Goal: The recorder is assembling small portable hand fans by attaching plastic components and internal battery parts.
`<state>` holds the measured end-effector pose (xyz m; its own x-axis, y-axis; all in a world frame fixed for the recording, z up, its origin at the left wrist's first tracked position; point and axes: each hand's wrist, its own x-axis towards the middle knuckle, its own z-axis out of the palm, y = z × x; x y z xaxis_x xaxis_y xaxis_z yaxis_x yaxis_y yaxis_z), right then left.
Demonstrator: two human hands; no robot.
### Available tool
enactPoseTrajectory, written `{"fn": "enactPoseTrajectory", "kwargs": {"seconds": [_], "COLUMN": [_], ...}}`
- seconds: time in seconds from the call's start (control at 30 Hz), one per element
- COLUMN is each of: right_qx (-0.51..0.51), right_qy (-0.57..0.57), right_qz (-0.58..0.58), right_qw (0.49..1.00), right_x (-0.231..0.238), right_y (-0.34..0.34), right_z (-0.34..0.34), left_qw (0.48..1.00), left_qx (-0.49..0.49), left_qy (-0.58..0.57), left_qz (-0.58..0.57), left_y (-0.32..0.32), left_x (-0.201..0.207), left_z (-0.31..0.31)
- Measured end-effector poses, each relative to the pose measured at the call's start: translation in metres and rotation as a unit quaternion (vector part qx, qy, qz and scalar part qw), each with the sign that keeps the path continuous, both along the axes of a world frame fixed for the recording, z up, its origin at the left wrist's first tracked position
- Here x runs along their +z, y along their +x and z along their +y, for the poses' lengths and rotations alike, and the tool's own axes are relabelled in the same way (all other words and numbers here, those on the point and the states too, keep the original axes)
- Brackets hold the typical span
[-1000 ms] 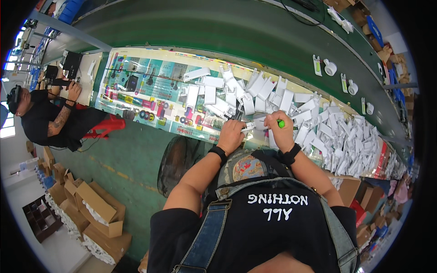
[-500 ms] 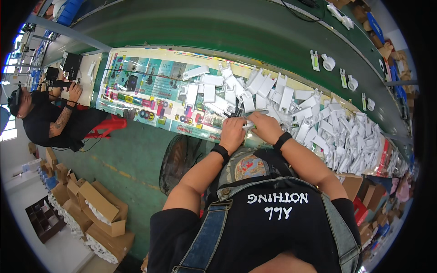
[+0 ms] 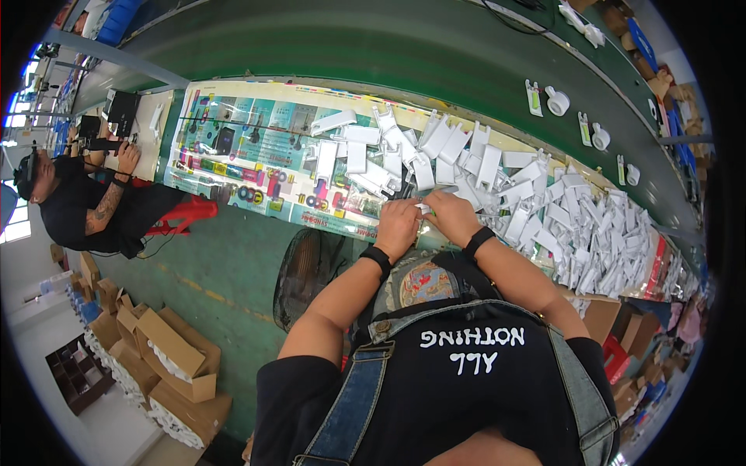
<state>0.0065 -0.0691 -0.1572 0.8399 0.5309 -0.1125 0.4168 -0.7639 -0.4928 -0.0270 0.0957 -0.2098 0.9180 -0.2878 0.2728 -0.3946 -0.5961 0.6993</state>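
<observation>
My left hand (image 3: 399, 220) and my right hand (image 3: 451, 214) meet at the table's near edge, fingers closed around a small white plastic part (image 3: 423, 208). Most of that part is hidden by my fingers. Just beyond my hands lies a loose spread of white plastic housings (image 3: 357, 158), long and channel-shaped, some with forked ends. To the right they grow into a dense heap of smaller-looking white pieces (image 3: 598, 241). A dark item beside the housings, close to my left fingertips, is too small to make out.
A printed sheet covers the table (image 3: 256, 171). Behind it runs a green conveyor belt (image 3: 326, 54) carrying round white parts (image 3: 557, 102) and small green-and-white packets (image 3: 533, 99). A floor fan (image 3: 305, 272) stands at my left. Another person (image 3: 85, 194) sits farther left; cardboard boxes (image 3: 167, 342) are stacked below.
Both hands stay together at the same spot, with slight finger movement on the white part. The parts on the conveyor belt have shifted slightly to the left.
</observation>
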Motion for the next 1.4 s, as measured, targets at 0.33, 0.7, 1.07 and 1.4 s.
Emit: {"fn": "enactPoseTrajectory", "kwargs": {"seconds": [0.33, 0.7, 1.07, 1.4], "right_qx": [-0.011, -0.008, -0.004, -0.002], "right_qy": [0.038, 0.039, 0.052, 0.054], "right_qz": [-0.008, 0.001, 0.007, 0.019], "right_qw": [0.999, 0.999, 0.999, 0.998], "right_x": [0.002, -0.002, -0.008, -0.004], "right_y": [-0.002, 0.0, 0.0, 0.004], "right_z": [0.001, 0.004, 0.004, 0.004], "left_qw": [0.997, 0.998, 0.998, 0.998], "left_qx": [0.003, 0.015, 0.008, -0.007], "left_qy": [-0.012, -0.012, 0.005, 0.017], "left_qz": [0.078, 0.065, 0.064, 0.064], "left_y": [0.002, 0.005, 0.005, 0.01], "left_x": [0.006, 0.005, 0.004, 0.005], "left_z": [0.004, 0.003, 0.003, 0.004]}}
